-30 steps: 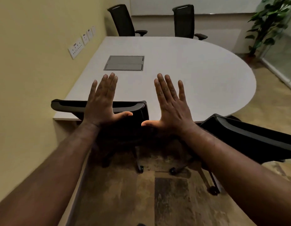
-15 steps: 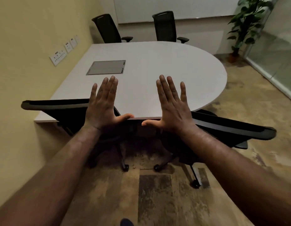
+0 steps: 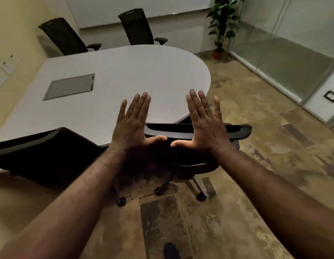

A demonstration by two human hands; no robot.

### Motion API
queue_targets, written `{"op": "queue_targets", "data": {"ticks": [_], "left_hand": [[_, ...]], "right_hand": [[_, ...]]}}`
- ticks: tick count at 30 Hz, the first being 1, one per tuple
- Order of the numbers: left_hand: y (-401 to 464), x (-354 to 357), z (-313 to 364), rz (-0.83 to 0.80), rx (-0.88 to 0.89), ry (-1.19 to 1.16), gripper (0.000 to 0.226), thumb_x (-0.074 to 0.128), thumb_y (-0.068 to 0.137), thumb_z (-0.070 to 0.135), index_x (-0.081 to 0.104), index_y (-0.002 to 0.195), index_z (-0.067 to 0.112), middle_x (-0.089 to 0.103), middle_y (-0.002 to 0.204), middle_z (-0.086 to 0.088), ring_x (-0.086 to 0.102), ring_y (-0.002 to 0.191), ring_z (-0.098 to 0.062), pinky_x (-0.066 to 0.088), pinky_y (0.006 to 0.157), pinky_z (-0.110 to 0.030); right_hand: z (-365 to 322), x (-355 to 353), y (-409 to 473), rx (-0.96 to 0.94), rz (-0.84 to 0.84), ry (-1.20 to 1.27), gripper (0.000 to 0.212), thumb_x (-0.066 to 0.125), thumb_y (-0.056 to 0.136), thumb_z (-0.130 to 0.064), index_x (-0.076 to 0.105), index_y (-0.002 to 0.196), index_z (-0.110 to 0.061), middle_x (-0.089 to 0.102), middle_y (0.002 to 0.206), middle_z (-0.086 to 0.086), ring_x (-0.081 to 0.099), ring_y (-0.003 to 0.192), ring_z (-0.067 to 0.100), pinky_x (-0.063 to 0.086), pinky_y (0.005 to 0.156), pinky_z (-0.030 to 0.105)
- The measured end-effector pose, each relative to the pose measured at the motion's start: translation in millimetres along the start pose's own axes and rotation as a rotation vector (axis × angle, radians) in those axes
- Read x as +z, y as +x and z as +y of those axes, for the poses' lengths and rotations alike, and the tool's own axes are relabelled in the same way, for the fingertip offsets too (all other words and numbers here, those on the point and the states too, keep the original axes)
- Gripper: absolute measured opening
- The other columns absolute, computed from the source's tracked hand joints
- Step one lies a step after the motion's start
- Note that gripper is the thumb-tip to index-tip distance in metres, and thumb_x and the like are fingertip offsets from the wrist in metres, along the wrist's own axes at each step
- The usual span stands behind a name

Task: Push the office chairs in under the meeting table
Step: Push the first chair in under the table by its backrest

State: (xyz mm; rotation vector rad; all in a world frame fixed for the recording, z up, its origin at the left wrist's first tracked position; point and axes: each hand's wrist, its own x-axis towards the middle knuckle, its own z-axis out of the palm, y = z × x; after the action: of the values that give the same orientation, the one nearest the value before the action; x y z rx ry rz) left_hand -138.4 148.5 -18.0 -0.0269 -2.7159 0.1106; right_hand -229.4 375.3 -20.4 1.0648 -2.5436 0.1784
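Pale table (image 3: 125, 71) w/ rounded right end, grey hatch (image 3: 70, 86) set in top; yellow wall on left, glass partition (image 3: 286, 58) right, plant (image 3: 223, 23) in far corner. Floor open to the right. Two chairs (image 3: 138, 28) at far edge, two near (image 3: 190, 144). Left hand (image 3: 133, 126) & right hand (image 3: 204, 126) flat, fingers spread, holding nothing, raised in front of the near-right chair's back.

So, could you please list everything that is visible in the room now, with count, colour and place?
office chairs: 4, black; two near, two at far side
meeting table: 1, white, centre
cable hatch: 1, grey, in tabletop
plant: 1, green, far corner
wall sockets: several, white, left wall
glass partition: 1, frosted, right
left hand: open, raised
right hand: open, raised
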Motion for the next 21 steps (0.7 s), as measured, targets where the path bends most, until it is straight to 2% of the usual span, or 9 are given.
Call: {"op": "queue_targets", "data": {"ticks": [6,12,14,15,18,21], "left_hand": [[22.0,19.1,20.1,-0.043,0.063,-0.025,0.119,0.032,0.074,0.091,0.013,0.155,0.005,0.014,0.163,-0.010,0.005,0.151,-0.022,0.008,0.120,-0.055],[21.4,32.8,25.1,-0.091,0.026,-0.009,0.119,0.031,0.074,0.092,0.011,0.155,0.007,0.013,0.163,-0.007,0.004,0.151,-0.020,0.005,0.120,-0.053],[19.3,39.4,28.6,-0.117,0.017,0.010,0.120,0.029,0.073,0.093,0.011,0.155,0.007,0.015,0.163,-0.008,0.004,0.151,-0.021,0.005,0.120,-0.053],[17.7,43.5,31.1,-0.129,0.014,0.017,0.120,0.029,0.072,0.093,0.012,0.155,0.008,0.017,0.163,-0.008,0.006,0.151,-0.022,0.005,0.121,-0.053],[14.7,55.4,39.4,-0.109,-0.011,0.008,0.118,0.033,0.071,0.093,0.024,0.153,0.008,0.035,0.155,-0.011,0.027,0.144,-0.028,0.013,0.120,-0.049],[12.8,66.5,48.5,-0.082,-0.020,-0.021,0.108,0.036,0.071,0.092,0.043,0.138,0.008,0.052,0.133,-0.013,0.048,0.120,-0.032,0.030,0.106,-0.045]], "right_hand": [[32.0,10.5,-19.1,0.082,-0.081,-0.017,0.135,0.029,0.061,-0.099,0.004,0.153,-0.003,0.000,0.162,0.011,-0.004,0.149,0.028,0.003,0.114,0.063],[56.6,27.1,-37.3,0.094,-0.155,-0.022,0.134,0.030,0.061,-0.098,0.005,0.153,-0.003,0.001,0.162,0.011,-0.004,0.149,0.027,0.004,0.115,0.061],[68.0,32.2,-41.3,0.082,-0.165,-0.023,0.132,0.032,0.062,-0.097,0.009,0.152,-0.003,0.008,0.162,0.012,0.002,0.149,0.028,0.006,0.116,0.060],[74.3,34.8,-43.1,0.078,-0.164,-0.021,0.131,0.033,0.062,-0.097,0.015,0.151,-0.003,0.017,0.159,0.013,0.011,0.147,0.029,0.010,0.116,0.059],[93.4,42.5,-47.0,0.059,-0.107,0.025,0.115,0.037,0.062,-0.095,0.040,0.134,-0.005,0.044,0.132,0.014,0.039,0.120,0.032,0.031,0.103,0.052],[109.3,52.7,-48.1,-0.004,-0.081,0.030,0.096,0.043,0.066,-0.089,0.048,0.116,-0.007,0.049,0.112,0.013,0.047,0.098,0.032,0.041,0.084,0.045]]}}
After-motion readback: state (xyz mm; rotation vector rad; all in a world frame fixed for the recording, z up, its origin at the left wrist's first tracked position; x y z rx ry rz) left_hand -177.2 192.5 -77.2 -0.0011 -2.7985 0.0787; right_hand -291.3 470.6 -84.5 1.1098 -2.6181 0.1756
